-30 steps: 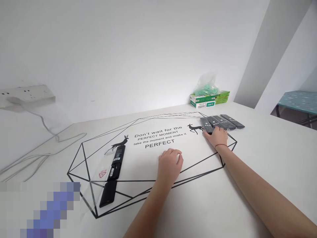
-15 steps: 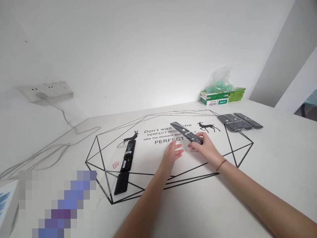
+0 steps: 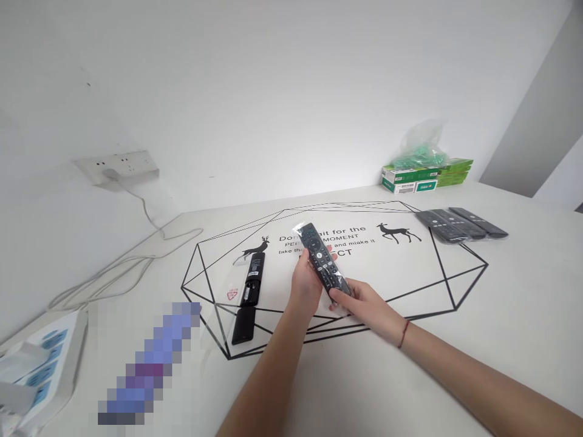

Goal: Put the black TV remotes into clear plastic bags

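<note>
Between my two hands is a black remote control (image 3: pixel 321 255) in a clear plastic sleeve, buttons facing up. My left hand (image 3: pixel 307 282) is wrapped round its left side and underside, fingertips showing at the right edge. At the near end, my right hand (image 3: pixel 353 300) grips it with the thumb on top. To the left lies another remote (image 3: pixel 255 276), face down with its battery compartment open. Its battery cover (image 3: pixel 243 325) lies just below it, and an unfilled clear plastic sleeve (image 3: pixel 225 303) spreads beside them.
Several wrapped remotes (image 3: pixel 462 224) lie at the right. Green and white boxes (image 3: pixel 410 179) with a plastic bag (image 3: pixel 421 149) on top stand by the wall. A power strip (image 3: pixel 50 364) and cables (image 3: pixel 113 273) occupy the left side. A pixelated area hides part of the table.
The remote has come nearer and turned more upright. My left hand, free before, has closed round it. The view has shifted left, showing more of the power strip.
</note>
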`<state>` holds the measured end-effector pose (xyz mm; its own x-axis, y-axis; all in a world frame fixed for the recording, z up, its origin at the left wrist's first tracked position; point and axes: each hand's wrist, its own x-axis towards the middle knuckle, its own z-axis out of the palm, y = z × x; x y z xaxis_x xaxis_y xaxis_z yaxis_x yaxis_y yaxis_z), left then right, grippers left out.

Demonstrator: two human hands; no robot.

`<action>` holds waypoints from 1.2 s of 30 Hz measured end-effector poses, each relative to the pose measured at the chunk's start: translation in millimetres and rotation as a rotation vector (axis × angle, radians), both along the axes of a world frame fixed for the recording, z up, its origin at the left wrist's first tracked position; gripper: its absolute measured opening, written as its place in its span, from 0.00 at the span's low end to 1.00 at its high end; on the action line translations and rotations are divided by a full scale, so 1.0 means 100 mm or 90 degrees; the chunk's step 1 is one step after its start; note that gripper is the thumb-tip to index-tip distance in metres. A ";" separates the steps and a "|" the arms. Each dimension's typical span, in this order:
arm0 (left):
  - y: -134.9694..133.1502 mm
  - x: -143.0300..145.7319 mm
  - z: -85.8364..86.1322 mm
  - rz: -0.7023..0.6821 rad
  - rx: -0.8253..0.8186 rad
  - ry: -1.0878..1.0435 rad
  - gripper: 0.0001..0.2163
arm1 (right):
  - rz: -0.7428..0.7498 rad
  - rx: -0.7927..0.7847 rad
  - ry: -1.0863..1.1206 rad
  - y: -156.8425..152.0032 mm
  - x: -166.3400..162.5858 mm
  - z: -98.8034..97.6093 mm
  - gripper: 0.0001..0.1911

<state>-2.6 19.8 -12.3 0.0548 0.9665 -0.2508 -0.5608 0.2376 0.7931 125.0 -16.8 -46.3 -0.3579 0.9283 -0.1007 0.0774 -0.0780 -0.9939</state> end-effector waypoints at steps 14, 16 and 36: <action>-0.06 -0.03 0.09 -0.084 0.048 -0.009 0.21 | 0.027 -0.239 0.242 -0.09 0.05 0.04 0.16; -0.06 -0.04 0.10 -0.092 0.052 -0.021 0.23 | 0.027 -0.240 0.249 -0.08 0.05 0.03 0.15; -0.06 -0.08 0.17 0.109 0.157 0.055 0.16 | 0.084 -0.170 0.186 -0.11 0.04 0.03 0.17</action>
<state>-10.8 14.2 4.3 -0.1256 0.9921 -0.0041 -0.5045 -0.0603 0.8613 128.8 -28.0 -43.0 -0.5213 0.8274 -0.2089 -0.1780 -0.3449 -0.9216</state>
